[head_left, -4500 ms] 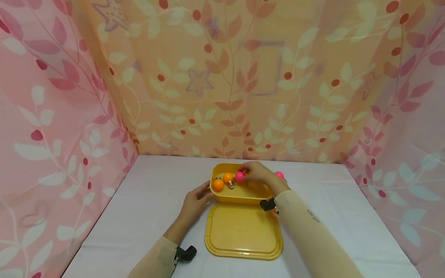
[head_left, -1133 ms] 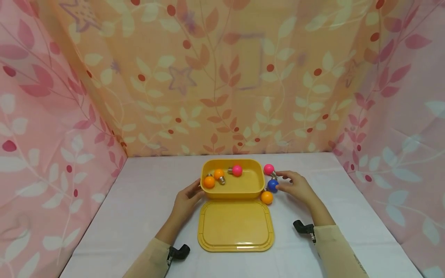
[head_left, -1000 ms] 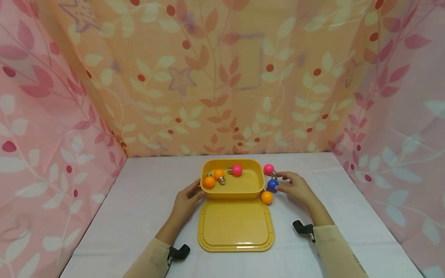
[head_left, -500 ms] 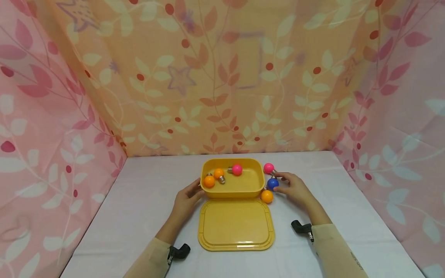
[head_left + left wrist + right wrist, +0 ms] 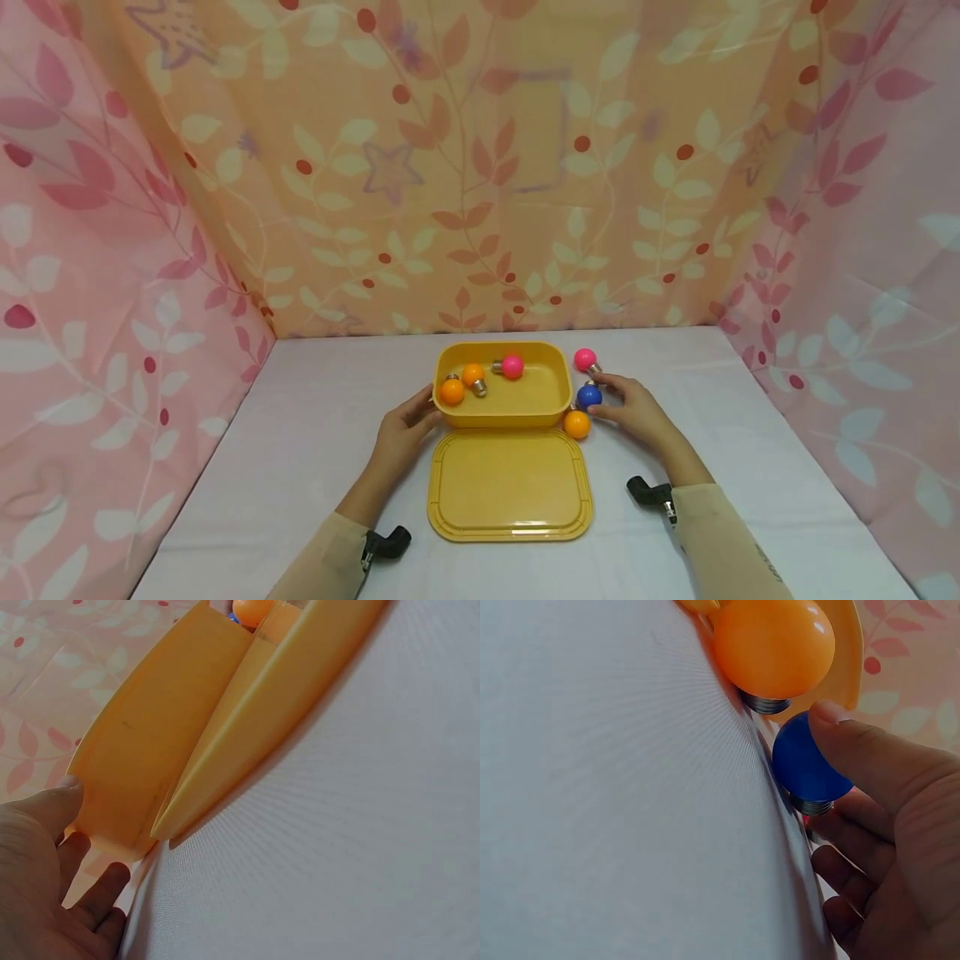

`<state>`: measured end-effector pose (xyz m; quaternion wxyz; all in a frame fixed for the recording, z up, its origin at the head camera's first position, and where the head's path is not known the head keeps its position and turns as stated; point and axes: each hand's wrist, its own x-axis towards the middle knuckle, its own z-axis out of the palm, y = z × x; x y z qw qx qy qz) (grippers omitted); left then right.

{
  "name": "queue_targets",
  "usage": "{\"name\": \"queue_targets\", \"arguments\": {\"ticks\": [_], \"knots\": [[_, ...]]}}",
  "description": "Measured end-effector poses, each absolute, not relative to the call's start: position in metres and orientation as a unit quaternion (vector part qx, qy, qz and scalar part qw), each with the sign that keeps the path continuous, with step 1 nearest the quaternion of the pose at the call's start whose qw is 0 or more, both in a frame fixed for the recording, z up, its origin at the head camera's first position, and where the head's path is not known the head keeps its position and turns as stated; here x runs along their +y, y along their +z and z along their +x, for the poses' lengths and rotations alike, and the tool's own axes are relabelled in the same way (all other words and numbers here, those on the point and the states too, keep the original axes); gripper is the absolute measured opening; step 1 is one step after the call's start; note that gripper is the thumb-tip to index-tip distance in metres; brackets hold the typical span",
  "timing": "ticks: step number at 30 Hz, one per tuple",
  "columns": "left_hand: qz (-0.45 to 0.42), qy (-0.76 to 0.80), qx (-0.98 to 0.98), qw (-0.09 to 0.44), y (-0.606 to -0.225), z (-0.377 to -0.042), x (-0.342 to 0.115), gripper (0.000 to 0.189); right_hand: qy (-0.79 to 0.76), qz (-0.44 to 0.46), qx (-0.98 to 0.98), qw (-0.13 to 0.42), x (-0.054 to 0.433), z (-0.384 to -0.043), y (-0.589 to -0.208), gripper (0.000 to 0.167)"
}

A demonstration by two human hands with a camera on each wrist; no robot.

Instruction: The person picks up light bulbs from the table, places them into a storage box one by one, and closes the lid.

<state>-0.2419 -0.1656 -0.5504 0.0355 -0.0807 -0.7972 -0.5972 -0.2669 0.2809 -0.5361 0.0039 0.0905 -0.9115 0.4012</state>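
Observation:
In the head view my left hand (image 5: 399,437) rests at the left end of the yellow box (image 5: 510,422), thumb and fingertips against its wall, fingers loosely extended. Inside lie two orange light bulbs and a pink light bulb (image 5: 513,367). My right hand (image 5: 637,417) pinches a blue light bulb (image 5: 589,396) just right of the box. The right wrist view shows the thumb across the blue globe (image 5: 799,761) and fingers by its screw base. An orange light bulb (image 5: 577,424) lies close in front of it, and another pink light bulb (image 5: 585,359) behind.
A yellow lid (image 5: 510,486) lies flat in front of the box, near its front wall. All stands on a white-covered table (image 5: 322,400) enclosed by patterned cloth walls. A black wrist camera (image 5: 651,492) sits on each wrist.
Since 4.5 seconds ago, my right hand let go of a pink bulb in the box and went right, to the blue bulb. Lately the outer pink bulb shifted slightly away from the blue one.

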Motion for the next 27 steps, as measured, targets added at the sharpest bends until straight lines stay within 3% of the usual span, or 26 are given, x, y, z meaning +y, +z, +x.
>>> {"name": "queue_targets", "arguments": {"ticks": [27], "knots": [[-0.102, -0.601, -0.792, 0.036, -0.5517, -0.2423, -0.1669, 0.060, 0.447, 0.079, -0.891, -0.013, 0.2828, -0.2703, -0.5422, 0.077]]}}
